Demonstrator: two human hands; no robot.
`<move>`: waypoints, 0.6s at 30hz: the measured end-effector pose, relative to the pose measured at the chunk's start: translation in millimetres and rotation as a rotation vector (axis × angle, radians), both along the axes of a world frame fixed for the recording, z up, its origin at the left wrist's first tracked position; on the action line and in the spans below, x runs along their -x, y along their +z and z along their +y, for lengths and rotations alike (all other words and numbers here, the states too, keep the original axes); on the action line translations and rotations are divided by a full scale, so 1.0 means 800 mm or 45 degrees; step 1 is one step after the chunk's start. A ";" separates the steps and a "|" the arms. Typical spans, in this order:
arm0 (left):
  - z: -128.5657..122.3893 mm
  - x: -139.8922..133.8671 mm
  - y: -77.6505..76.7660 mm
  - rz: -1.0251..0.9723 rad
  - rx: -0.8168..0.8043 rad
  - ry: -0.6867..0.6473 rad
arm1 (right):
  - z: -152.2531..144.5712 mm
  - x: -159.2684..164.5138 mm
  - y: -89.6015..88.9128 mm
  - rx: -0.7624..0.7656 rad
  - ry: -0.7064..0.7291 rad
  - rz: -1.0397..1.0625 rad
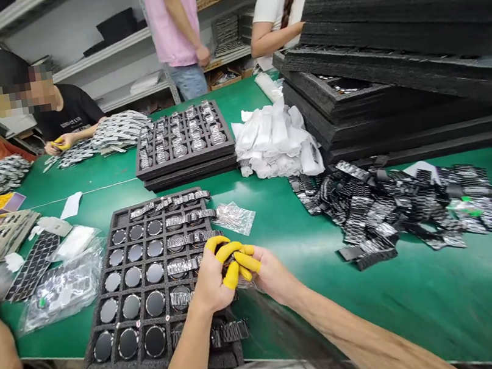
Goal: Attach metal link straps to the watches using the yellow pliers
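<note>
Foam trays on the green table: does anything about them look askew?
Yes. In the tall stack at the right, upper trays sit turned against lower ones, so edges don't line up. In the near tray by the left hand, a metal band pokes past the right edge.

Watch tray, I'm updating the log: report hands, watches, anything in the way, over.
Left hand, right hand: together on a small dark part, mostly hidden. Watches: in tray, straps over some. Left forearm crosses tray's near edge.

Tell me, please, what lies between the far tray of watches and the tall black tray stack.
A heap of white wrapping lies between them, in the head view.
</note>
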State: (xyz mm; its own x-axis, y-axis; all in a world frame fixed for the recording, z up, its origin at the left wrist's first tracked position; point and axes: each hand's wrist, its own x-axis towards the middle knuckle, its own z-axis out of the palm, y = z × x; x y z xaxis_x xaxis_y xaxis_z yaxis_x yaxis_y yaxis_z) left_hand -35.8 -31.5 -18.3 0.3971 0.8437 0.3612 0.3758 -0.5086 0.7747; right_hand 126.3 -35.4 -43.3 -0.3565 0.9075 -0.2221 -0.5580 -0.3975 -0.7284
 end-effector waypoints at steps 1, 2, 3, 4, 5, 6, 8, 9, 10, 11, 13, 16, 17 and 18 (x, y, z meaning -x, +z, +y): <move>0.000 -0.002 0.001 -0.015 0.012 -0.010 | -0.001 0.000 -0.001 0.013 0.004 -0.004; 0.000 -0.003 0.002 -0.026 0.027 -0.022 | -0.002 0.000 -0.002 0.023 0.010 -0.009; 0.000 -0.004 0.003 -0.034 0.043 -0.026 | -0.002 0.000 -0.003 0.028 0.014 -0.014; 0.000 -0.004 0.004 -0.044 0.060 -0.026 | -0.003 -0.001 -0.004 0.027 0.019 -0.021; 0.000 -0.004 0.005 -0.055 0.077 -0.028 | -0.003 -0.001 -0.004 0.022 0.023 -0.030; 0.000 -0.005 0.006 -0.068 0.090 -0.030 | -0.002 -0.001 -0.004 0.016 0.023 -0.037; -0.002 -0.004 0.006 -0.077 0.097 -0.034 | -0.002 -0.001 -0.002 0.010 0.008 -0.048; -0.003 -0.004 0.006 -0.064 0.087 -0.033 | -0.001 0.000 -0.001 0.009 -0.007 -0.052; -0.004 -0.004 0.006 -0.043 0.070 -0.030 | -0.001 0.000 -0.001 0.009 -0.022 -0.053; -0.005 -0.004 0.006 -0.024 0.057 -0.024 | -0.001 0.000 0.000 0.008 -0.032 -0.050; -0.006 -0.004 0.005 -0.020 0.058 -0.012 | -0.001 0.001 -0.002 -0.006 -0.025 -0.034; -0.003 -0.003 0.002 -0.076 0.124 0.013 | 0.001 0.001 -0.008 -0.041 0.018 0.005; -0.001 -0.003 0.000 -0.101 0.155 0.023 | 0.003 0.002 -0.011 -0.055 0.020 0.023; 0.001 -0.002 -0.003 -0.143 0.192 0.035 | 0.005 0.002 -0.013 -0.066 0.017 0.037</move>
